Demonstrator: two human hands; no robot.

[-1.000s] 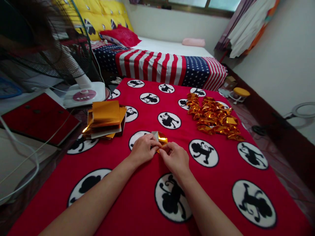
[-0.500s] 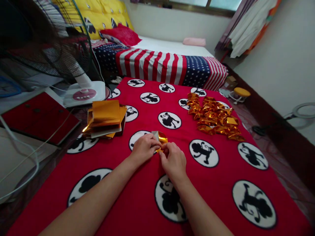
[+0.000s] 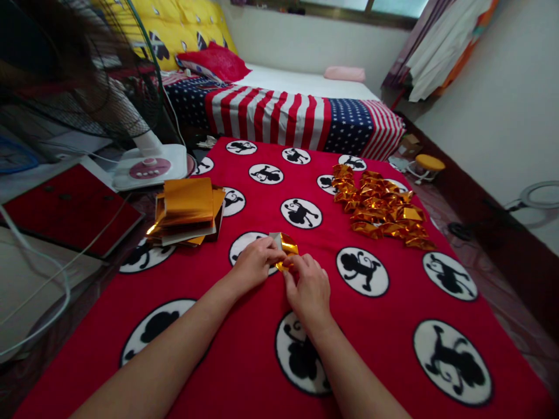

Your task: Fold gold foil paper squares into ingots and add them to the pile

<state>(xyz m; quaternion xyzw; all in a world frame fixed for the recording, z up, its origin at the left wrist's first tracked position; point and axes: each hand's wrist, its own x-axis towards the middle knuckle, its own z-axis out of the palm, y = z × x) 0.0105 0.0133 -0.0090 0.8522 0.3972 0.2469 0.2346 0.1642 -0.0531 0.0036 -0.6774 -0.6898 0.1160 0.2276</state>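
Observation:
A partly folded sheet of gold foil paper [image 3: 288,243], with a pale grey back, is between my hands just above the red cloth. My left hand [image 3: 257,260] grips its left side, fingers bent and pressed together. My right hand [image 3: 309,285] pinches its near right edge between thumb and fingers. My fingers hide part of the paper. To the left lies a stack of flat gold foil sheets [image 3: 188,201]. Over on the right, several folded gold paper ingots [image 3: 379,203] sit in rows.
The red cloth [image 3: 244,361] with monkey prints covers the surface. An electric fan [image 3: 151,166] stands at the back left, near a dark red panel [image 3: 70,203] with cables. Behind is a bed [image 3: 271,113] with a striped cover. A yellow-topped stool [image 3: 430,163] stands at right.
My right thumb and fingers have shifted slightly at the near edge of the foil paper, showing a bit more gold there. My left hand has barely moved.

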